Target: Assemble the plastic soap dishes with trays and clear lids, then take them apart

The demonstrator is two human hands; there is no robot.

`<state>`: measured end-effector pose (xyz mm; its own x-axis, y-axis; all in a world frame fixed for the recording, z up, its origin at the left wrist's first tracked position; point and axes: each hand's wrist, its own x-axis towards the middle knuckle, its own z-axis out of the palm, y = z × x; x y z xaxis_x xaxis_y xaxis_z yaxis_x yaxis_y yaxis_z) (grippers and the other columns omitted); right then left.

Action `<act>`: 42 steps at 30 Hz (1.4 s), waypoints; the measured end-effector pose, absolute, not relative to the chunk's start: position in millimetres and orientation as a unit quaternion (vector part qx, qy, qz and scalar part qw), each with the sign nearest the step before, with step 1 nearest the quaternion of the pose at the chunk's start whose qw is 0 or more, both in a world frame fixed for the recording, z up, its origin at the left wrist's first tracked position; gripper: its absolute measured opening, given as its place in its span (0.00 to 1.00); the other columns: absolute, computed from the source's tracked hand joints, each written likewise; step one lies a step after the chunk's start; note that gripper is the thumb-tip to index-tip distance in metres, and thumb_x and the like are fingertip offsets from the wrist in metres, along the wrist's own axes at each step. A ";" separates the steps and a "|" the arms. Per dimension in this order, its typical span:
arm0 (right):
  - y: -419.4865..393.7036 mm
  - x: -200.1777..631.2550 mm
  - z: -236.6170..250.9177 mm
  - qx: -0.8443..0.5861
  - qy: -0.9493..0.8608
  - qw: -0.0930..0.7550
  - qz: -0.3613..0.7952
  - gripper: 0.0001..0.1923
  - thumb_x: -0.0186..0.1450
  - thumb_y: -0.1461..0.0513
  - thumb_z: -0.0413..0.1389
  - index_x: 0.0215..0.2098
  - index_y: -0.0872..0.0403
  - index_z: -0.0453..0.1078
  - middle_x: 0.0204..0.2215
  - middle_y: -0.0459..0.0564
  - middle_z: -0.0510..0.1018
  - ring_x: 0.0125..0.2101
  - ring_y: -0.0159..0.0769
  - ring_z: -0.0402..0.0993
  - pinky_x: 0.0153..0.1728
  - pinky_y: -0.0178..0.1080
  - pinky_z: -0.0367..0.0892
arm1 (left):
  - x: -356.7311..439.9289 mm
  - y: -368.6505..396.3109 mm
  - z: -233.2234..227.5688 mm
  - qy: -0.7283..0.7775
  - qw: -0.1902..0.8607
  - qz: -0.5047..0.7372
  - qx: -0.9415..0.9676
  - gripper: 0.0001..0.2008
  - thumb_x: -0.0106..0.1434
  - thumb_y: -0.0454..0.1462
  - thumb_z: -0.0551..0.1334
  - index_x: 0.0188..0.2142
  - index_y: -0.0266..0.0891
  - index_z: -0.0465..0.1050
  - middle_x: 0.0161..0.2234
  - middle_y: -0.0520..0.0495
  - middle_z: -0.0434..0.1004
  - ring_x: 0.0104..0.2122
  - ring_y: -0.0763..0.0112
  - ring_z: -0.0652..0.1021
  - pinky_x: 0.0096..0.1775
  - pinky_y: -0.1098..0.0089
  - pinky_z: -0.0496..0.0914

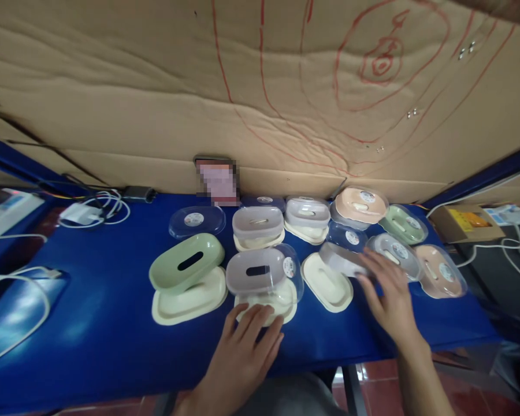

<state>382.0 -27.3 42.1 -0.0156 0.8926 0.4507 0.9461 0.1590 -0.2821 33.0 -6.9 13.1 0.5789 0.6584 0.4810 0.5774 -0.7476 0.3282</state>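
Note:
My left hand (247,352) lies with fingers spread at the front edge of a cream oval base (288,300). Over that base sits a grey oval dish (238,277) with a dark slot, and a clear lid (298,271) with a round label covers its right part. My right hand (390,297) pinches the right end of another grey dish (340,258), tilted above a second cream base (325,283). Its fingers partly hide the dish. At left, a green slotted dish (164,274) leans on its own cream base (173,312).
Behind stand more grey dishes (257,219) on cream bases and a clear lid (182,222). Lidded peach (442,274) and green dishes (405,225) stand right. A phone (216,180) leans on the cardboard wall (156,115). White cables (117,205) lie left on the blue table (99,323).

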 end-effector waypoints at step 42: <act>-52.4 424.7 7.7 -0.710 -0.671 0.155 -0.145 0.24 0.78 0.48 0.56 0.64 0.52 0.73 0.54 0.59 0.84 0.52 0.55 0.81 0.52 0.53 0.70 | 53.9 -21.3 4.1 0.373 0.179 0.335 0.847 0.10 0.78 0.33 0.60 0.51 0.43 0.80 0.52 0.47 0.83 0.55 0.63 0.79 0.68 0.55 0.59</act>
<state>424.7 -52.4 7.7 0.0561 0.9084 0.4142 0.9984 -0.0503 -0.0248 53.9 -21.3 4.1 0.4972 0.7516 0.4335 0.5118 -0.6575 0.5529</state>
